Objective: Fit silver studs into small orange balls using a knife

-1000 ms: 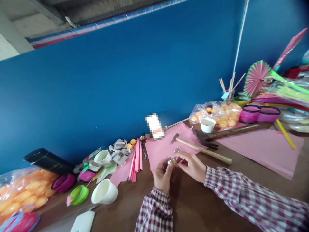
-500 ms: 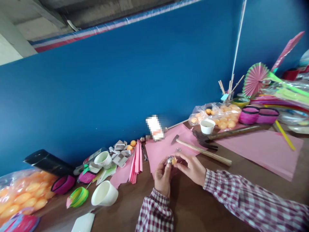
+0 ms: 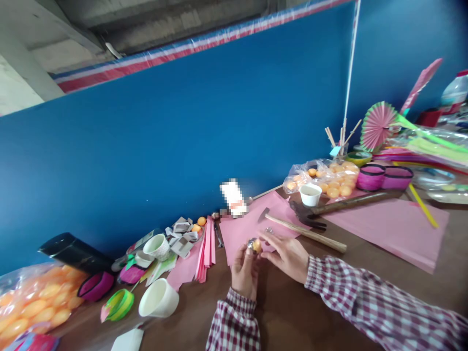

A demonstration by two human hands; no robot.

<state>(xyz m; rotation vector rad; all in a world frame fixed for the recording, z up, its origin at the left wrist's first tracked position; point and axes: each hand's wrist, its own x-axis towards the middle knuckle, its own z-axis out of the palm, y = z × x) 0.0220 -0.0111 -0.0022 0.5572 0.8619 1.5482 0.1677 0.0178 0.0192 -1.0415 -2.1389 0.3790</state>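
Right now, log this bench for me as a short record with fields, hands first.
Left hand: the left hand holds a small silver-and-orange piece
Right hand: the right hand is beside that piece, thumb and forefinger apart; contact unclear
Tools: small hammer, its head over pink paper; claw hammer to its right
Orange balls: left bag and right bag
Cups: small white cup before the right bag; larger white cup left of the hands
Backdrop: blue panel
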